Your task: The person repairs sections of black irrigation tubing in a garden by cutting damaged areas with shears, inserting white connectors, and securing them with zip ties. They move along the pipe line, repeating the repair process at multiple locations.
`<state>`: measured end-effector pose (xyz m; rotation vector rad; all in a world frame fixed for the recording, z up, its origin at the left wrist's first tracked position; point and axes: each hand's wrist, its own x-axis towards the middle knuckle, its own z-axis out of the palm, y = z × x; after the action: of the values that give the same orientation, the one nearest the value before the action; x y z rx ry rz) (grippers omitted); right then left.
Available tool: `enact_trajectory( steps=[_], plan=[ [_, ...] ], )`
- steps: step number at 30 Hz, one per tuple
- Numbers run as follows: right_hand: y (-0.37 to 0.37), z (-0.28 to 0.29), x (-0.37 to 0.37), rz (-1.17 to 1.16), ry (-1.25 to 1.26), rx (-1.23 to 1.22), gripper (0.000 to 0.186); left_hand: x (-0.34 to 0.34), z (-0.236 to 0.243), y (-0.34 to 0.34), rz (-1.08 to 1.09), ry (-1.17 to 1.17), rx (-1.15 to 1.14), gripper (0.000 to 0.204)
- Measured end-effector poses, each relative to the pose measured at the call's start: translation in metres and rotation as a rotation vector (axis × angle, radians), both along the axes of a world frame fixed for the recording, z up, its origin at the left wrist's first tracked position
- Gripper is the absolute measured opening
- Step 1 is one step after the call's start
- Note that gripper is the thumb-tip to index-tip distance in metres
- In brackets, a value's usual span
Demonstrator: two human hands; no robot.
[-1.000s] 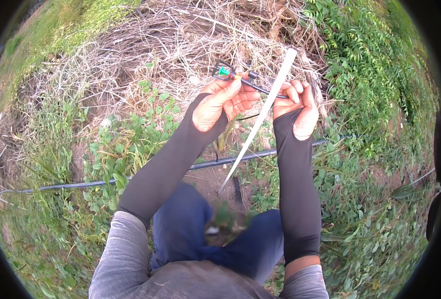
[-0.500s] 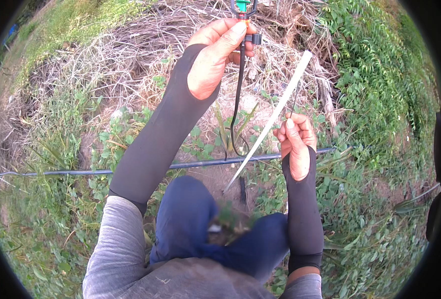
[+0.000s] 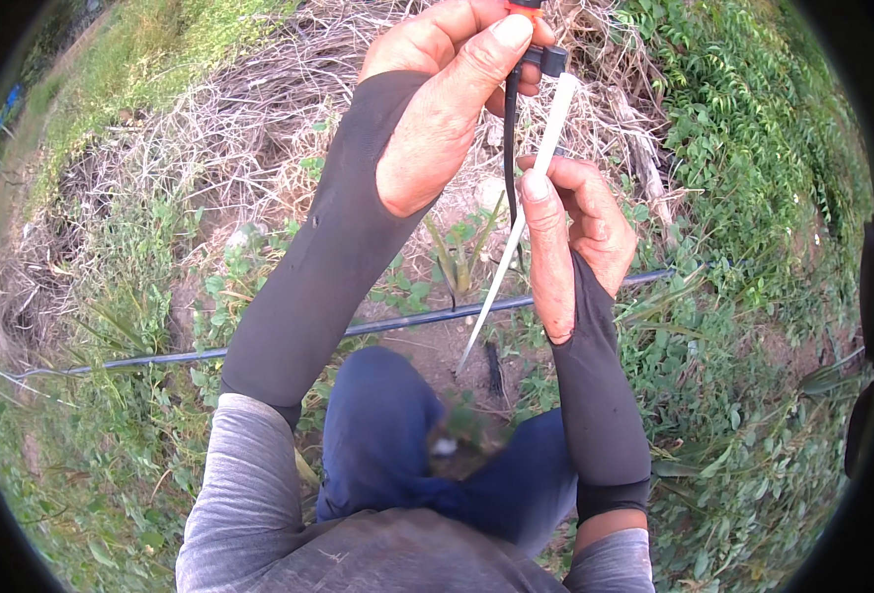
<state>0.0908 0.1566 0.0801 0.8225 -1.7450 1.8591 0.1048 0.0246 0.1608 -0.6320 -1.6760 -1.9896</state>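
Note:
My left hand [image 3: 437, 119] is closed around a small sprinkler [image 3: 527, 8], whose top runs out of the picture; an orange-red part and a black side clip [image 3: 553, 61] show beyond the fingers. From it a thin black tube [image 3: 510, 148] hangs toward the ground. A slim white stake [image 3: 558, 117] leans up from the soil, its upper end just below the clip. My right hand [image 3: 577, 222] pinches the stake between thumb and forefinger. A tiny dark bit shows by that forefinger, too small to name.
A dark pipe [image 3: 427, 318] crosses the ground before my knees [image 3: 373, 425]. Dry cut stalks [image 3: 249, 128] are heaped beyond it. Leafy green plants [image 3: 743, 128] grow at the right, with low weeds [image 3: 111, 445] at the left.
My right hand has moved up and left onto the white stake, whose top has tilted left. My left hand and the sprinkler have shifted right, nearer the stake's top.

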Motion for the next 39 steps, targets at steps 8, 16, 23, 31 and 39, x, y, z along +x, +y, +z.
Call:
enact_trajectory(
  steps=[8,16,23,31,39],
  plan=[
    [-0.003,0.003,-0.002,-0.046,0.064,-0.002,0.009,-0.01,-0.001,-0.006,0.027,0.041,-0.014,0.024],
    [-0.002,0.004,-0.002,-0.066,0.126,0.052,0.01,0.005,0.006,0.003,0.029,0.026,-0.043,0.024],
    [0.0,0.006,-0.002,-0.05,0.116,0.058,0.009,0.006,0.005,0.004,0.033,0.021,-0.01,0.023],
    [-0.003,0.003,-0.007,-0.055,0.162,0.045,0.01,-0.004,0.0,0.001,0.127,0.085,-0.094,0.018],
    [-0.003,0.002,-0.011,-0.051,0.178,0.044,0.011,-0.005,0.002,-0.003,0.129,0.018,-0.029,0.023]
  ],
)
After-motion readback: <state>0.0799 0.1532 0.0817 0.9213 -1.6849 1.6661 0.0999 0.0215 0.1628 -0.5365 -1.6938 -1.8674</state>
